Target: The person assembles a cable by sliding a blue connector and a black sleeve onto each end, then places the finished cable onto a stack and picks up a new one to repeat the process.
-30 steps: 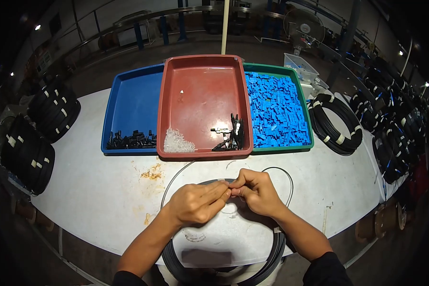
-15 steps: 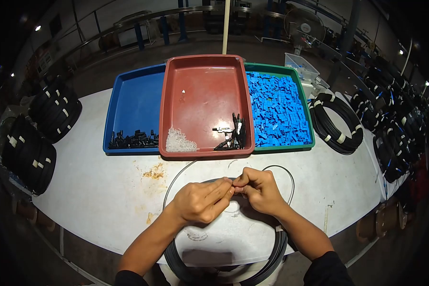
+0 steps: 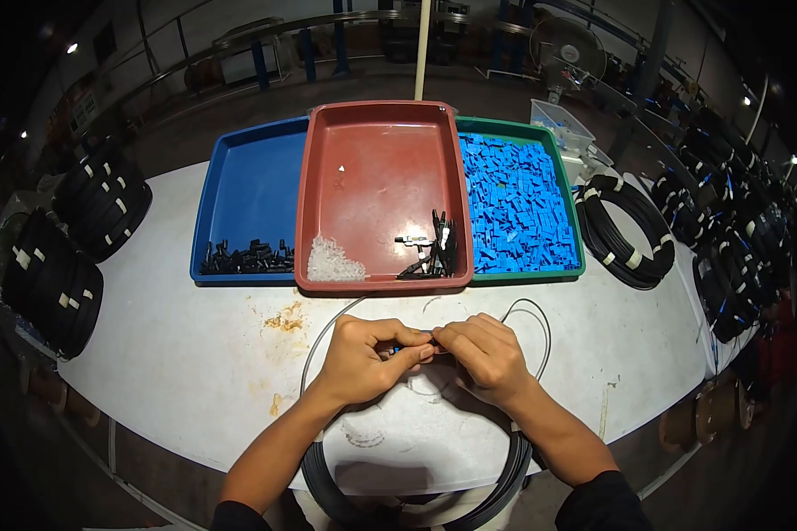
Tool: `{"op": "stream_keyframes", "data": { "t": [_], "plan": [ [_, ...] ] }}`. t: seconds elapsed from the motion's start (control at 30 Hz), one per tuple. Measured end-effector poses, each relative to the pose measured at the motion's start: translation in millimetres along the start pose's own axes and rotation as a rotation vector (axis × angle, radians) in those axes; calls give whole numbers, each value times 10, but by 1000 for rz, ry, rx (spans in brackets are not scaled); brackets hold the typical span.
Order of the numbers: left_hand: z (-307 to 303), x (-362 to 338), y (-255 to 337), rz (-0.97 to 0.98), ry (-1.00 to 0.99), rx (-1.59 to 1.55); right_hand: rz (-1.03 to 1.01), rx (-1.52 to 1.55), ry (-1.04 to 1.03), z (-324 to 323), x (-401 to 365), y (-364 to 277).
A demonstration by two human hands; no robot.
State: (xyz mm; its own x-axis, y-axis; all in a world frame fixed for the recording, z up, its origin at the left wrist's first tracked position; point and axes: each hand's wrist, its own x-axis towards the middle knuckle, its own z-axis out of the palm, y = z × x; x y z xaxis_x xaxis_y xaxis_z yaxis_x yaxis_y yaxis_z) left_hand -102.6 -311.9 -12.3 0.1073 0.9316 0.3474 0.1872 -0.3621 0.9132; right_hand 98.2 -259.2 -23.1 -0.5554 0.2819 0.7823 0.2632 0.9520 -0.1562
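Observation:
My left hand and my right hand meet above the near middle of the table, thumbs and fingers pinched together. Between the fingertips shows a small dark connector piece, mostly covered. A bit of blue peeks out by the left fingers. Thin black cable loops out on the right of my hands, and another strand arcs on the left. Both seem to belong to the black cable coil lying under my wrists at the table's near edge. Exactly how each hand grips the piece is hidden.
Beyond my hands stand a blue tray with black parts, a red tray with clear bits and black connectors, and a green tray of blue clips. Cable coils lie right; more coils are stacked left.
My left hand has turned, its thumb and index finger now showing apart from the palm with blue between. The right fingers have folded further over the piece. The right cable loop has shifted slightly.

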Motion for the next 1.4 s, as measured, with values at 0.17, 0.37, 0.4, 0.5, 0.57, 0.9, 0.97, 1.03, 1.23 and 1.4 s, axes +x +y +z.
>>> {"op": "stream_keyframes", "data": {
  "t": [0.17,0.37,0.4,0.5,0.57,0.9,0.97,1.03,1.23,1.4],
  "plan": [
    [4,-11,19,50,-42,104,92,13,-94,-37,-8,-53],
    [-2,16,-60,866,-19,939,407,277,-62,91,-59,-33],
    [-18,25,-62,869,-14,942,463,338,-56,97,-44,-34],
    [-78,19,-54,587,-36,639,300,257,5,93,-44,-41],
    [-46,11,-108,478,15,481,196,195,-2,86,-42,-9],
    [-18,1,-50,103,-11,19,54,141,56,58,-30,23],
    [19,-3,-40,80,-9,-14,69,127,15,17,-35,12],
    [40,2,-50,354,49,247,82,112,-26,7,-48,8],
    [1,0,9,712,-53,711,438,314,-17,43,1,-59],
    [-76,19,-19,850,-61,876,774,698,-127,77,-33,7]
  ]
}}
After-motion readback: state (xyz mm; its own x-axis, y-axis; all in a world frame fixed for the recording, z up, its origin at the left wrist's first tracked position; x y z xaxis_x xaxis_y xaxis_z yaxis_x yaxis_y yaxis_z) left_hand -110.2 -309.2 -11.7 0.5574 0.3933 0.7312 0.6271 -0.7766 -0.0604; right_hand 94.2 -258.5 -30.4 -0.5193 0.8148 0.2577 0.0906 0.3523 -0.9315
